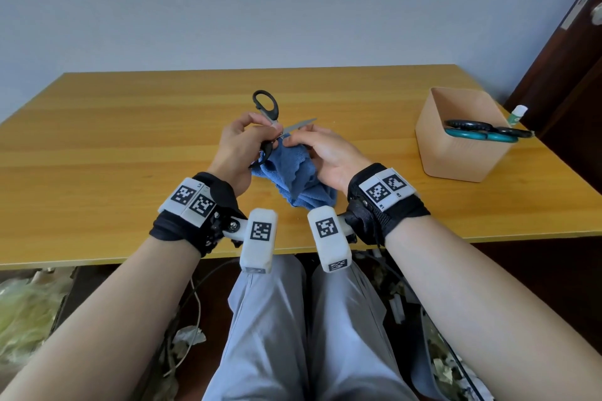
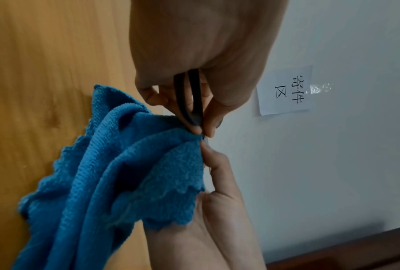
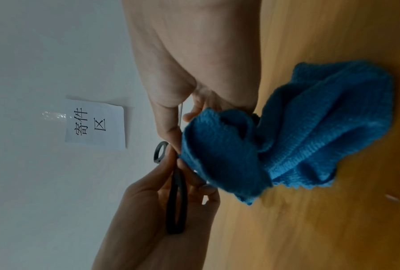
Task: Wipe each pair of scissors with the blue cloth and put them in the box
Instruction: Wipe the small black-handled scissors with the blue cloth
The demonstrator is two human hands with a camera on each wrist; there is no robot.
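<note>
Now the left hand point(image 1: 235, 148) grips the black-handled scissors point(image 1: 267, 107) by the lower handle loop, blades spread, above the middle of the counter point(image 1: 114, 140). The right hand point(image 1: 327, 156) pinches the blue cloth point(image 1: 294, 172) around one blade (its tip hidden), cloth trailing onto the counter. Far right, the box point(image 1: 462, 153) holds two more pairs.

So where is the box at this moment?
In the head view, the box stands on the table at its right side, beyond the right hand, with scissors already inside.
</note>
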